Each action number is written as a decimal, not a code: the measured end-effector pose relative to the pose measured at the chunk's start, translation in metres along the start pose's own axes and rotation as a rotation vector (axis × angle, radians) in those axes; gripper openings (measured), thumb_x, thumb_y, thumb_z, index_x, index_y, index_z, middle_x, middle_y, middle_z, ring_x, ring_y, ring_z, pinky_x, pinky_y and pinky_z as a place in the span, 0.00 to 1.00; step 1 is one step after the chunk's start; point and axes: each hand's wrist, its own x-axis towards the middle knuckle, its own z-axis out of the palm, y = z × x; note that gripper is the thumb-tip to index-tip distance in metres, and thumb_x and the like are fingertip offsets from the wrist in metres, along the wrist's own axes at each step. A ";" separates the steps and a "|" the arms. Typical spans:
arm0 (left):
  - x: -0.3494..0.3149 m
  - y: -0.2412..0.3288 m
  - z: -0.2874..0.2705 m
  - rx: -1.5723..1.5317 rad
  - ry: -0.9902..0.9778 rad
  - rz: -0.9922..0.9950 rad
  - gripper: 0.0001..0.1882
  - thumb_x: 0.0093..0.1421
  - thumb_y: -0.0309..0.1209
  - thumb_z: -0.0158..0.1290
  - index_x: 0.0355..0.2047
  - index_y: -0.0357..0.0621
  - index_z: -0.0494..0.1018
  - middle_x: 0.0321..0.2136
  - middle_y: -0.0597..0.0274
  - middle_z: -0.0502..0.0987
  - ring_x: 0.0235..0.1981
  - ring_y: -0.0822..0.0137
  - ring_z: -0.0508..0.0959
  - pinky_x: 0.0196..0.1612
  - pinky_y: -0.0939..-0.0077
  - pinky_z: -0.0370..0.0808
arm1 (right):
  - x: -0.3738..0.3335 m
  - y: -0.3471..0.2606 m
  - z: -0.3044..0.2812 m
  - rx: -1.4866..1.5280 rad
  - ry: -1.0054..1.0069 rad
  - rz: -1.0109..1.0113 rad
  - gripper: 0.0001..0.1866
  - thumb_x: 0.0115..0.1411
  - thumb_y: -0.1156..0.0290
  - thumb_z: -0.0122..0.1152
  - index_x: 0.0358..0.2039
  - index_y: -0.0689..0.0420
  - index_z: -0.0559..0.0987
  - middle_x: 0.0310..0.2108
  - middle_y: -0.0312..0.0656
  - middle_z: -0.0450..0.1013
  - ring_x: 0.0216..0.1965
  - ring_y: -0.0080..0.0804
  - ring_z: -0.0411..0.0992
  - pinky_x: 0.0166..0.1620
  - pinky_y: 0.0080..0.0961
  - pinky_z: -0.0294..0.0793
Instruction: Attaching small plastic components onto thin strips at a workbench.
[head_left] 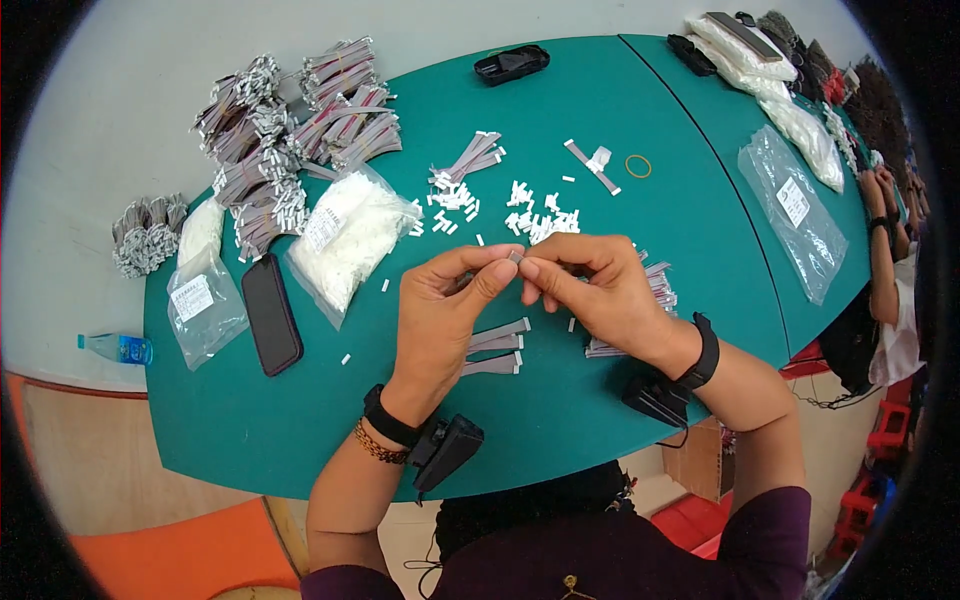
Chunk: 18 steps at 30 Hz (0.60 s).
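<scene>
My left hand (445, 305) and my right hand (600, 290) meet over the middle of the table. Thumbs and forefingers of both pinch a grey ribbon cable (516, 257); only a small bit of it shows, the rest is hidden by the fingers. Beyond my fingertips lie loose white connector pieces (548, 222). Several flat grey ribbon cables with white ends (497, 350) rest beside my left wrist. Another stack of ribbon cables (658, 288) is partly covered by my right hand. A small group of cables (470, 160) lies farther off.
Bundled ribbon cables (300, 110) are heaped at the far left of the green table (400, 440). Near them are a bag of white pieces (345, 235), a dark phone (271, 315) and a bottle (118, 348). An empty-looking plastic bag (795, 215) lies right. A person's arm (882, 255) shows at the right.
</scene>
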 end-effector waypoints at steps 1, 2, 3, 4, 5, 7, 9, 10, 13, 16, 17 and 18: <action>0.000 0.000 0.000 -0.007 0.011 0.001 0.09 0.54 0.25 0.55 0.37 0.36 0.75 0.31 0.60 0.77 0.33 0.76 0.74 0.40 0.84 0.70 | 0.000 0.000 0.000 -0.044 -0.004 -0.016 0.09 0.59 0.71 0.53 0.30 0.64 0.77 0.23 0.35 0.72 0.21 0.15 0.65 0.24 0.11 0.64; 0.000 0.000 0.000 -0.007 0.011 0.002 0.09 0.54 0.25 0.55 0.37 0.36 0.75 0.31 0.60 0.77 0.33 0.76 0.74 0.40 0.84 0.70 | 0.000 -0.001 0.000 -0.044 -0.005 -0.017 0.09 0.59 0.71 0.53 0.30 0.64 0.77 0.23 0.35 0.72 0.21 0.15 0.65 0.24 0.11 0.64; 0.000 -0.001 -0.001 0.000 0.009 0.017 0.09 0.54 0.25 0.55 0.36 0.36 0.75 0.30 0.61 0.77 0.32 0.77 0.74 0.39 0.84 0.70 | 0.000 -0.001 0.000 -0.072 -0.017 -0.022 0.09 0.59 0.71 0.53 0.30 0.64 0.77 0.23 0.35 0.72 0.22 0.15 0.66 0.25 0.12 0.64; 0.000 -0.001 -0.001 0.000 0.009 0.019 0.09 0.54 0.25 0.55 0.36 0.36 0.75 0.30 0.61 0.77 0.32 0.77 0.74 0.39 0.84 0.70 | 0.000 -0.002 0.000 -0.072 -0.018 -0.024 0.09 0.59 0.71 0.53 0.30 0.64 0.77 0.23 0.35 0.72 0.22 0.15 0.66 0.25 0.12 0.64; 0.000 -0.002 -0.001 0.006 0.005 0.036 0.08 0.55 0.25 0.55 0.35 0.36 0.75 0.30 0.61 0.77 0.31 0.77 0.74 0.38 0.84 0.71 | 0.000 -0.003 -0.001 -0.102 -0.029 -0.032 0.09 0.59 0.71 0.53 0.30 0.64 0.77 0.23 0.35 0.72 0.22 0.16 0.66 0.25 0.12 0.64; 0.000 -0.003 0.001 0.035 0.019 0.054 0.07 0.55 0.25 0.54 0.34 0.36 0.75 0.29 0.62 0.77 0.30 0.77 0.73 0.37 0.84 0.70 | 0.001 -0.002 -0.001 -0.080 -0.040 -0.015 0.09 0.59 0.71 0.54 0.30 0.64 0.77 0.23 0.35 0.72 0.22 0.15 0.66 0.26 0.12 0.64; -0.001 -0.003 0.003 0.064 0.031 0.072 0.06 0.55 0.25 0.54 0.32 0.36 0.74 0.28 0.63 0.77 0.29 0.78 0.73 0.36 0.85 0.70 | 0.002 -0.001 -0.001 -0.057 -0.051 0.002 0.09 0.58 0.71 0.54 0.30 0.64 0.77 0.23 0.36 0.72 0.23 0.15 0.67 0.26 0.11 0.65; -0.002 -0.003 0.004 0.065 0.031 0.075 0.06 0.55 0.25 0.54 0.32 0.36 0.74 0.28 0.63 0.77 0.29 0.78 0.73 0.36 0.85 0.70 | 0.002 0.000 0.000 -0.058 -0.051 -0.001 0.09 0.58 0.71 0.54 0.30 0.64 0.77 0.23 0.36 0.72 0.23 0.15 0.67 0.26 0.11 0.65; -0.002 -0.004 0.006 0.104 0.078 0.067 0.05 0.55 0.25 0.53 0.31 0.36 0.74 0.27 0.64 0.76 0.28 0.79 0.72 0.34 0.85 0.70 | 0.003 0.002 0.004 0.148 -0.036 0.122 0.09 0.58 0.70 0.55 0.29 0.63 0.78 0.22 0.35 0.73 0.23 0.15 0.67 0.26 0.11 0.65; -0.001 -0.005 0.006 0.073 0.074 0.058 0.05 0.56 0.25 0.53 0.31 0.36 0.74 0.27 0.65 0.76 0.28 0.79 0.72 0.34 0.86 0.69 | 0.003 0.000 0.005 0.164 -0.026 0.159 0.09 0.58 0.70 0.55 0.29 0.62 0.78 0.22 0.34 0.73 0.22 0.15 0.66 0.24 0.11 0.64; -0.001 -0.005 0.006 0.041 0.073 0.046 0.06 0.56 0.26 0.53 0.31 0.36 0.74 0.26 0.65 0.76 0.28 0.80 0.72 0.34 0.86 0.69 | 0.003 -0.001 0.005 0.182 -0.019 0.198 0.09 0.58 0.69 0.56 0.28 0.62 0.78 0.22 0.34 0.73 0.21 0.14 0.66 0.23 0.10 0.63; -0.001 -0.005 0.006 0.042 0.071 0.047 0.06 0.56 0.26 0.53 0.31 0.36 0.74 0.26 0.65 0.76 0.28 0.80 0.72 0.34 0.86 0.69 | 0.003 0.000 0.004 0.182 -0.017 0.197 0.09 0.58 0.69 0.56 0.28 0.62 0.78 0.22 0.34 0.73 0.21 0.14 0.66 0.23 0.10 0.63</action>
